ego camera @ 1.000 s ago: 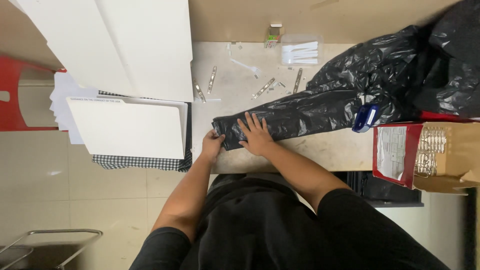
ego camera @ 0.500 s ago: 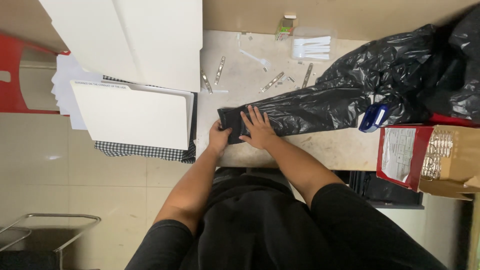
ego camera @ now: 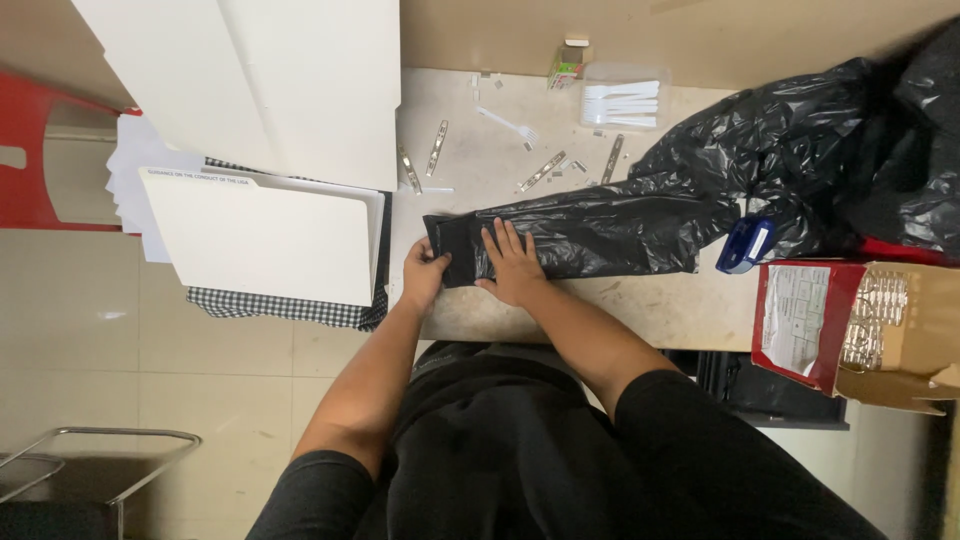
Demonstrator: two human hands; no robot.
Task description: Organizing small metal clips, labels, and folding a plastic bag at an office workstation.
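A long black plastic bag (ego camera: 610,225) lies folded into a narrow strip across the beige table (ego camera: 640,310), running from its near left end toward a crumpled black heap (ego camera: 820,160) at the right. My left hand (ego camera: 424,272) grips the strip's left end at the table's corner, fingers curled over the edge. My right hand (ego camera: 512,262) lies flat on the strip just right of the left hand, fingers spread and pressing down.
White boards (ego camera: 290,80) and a white folder (ego camera: 255,235) over checkered cloth (ego camera: 280,305) lie left. Metal strips (ego camera: 540,172), a plastic fork (ego camera: 505,122) and a clear cutlery pack (ego camera: 620,100) sit behind. A blue tape dispenser (ego camera: 745,245) and red-lined cardboard box (ego camera: 860,330) stand right.
Both hands stay on the bag's left end. The right hand has flattened a little further onto the strip; the view has shifted slightly.
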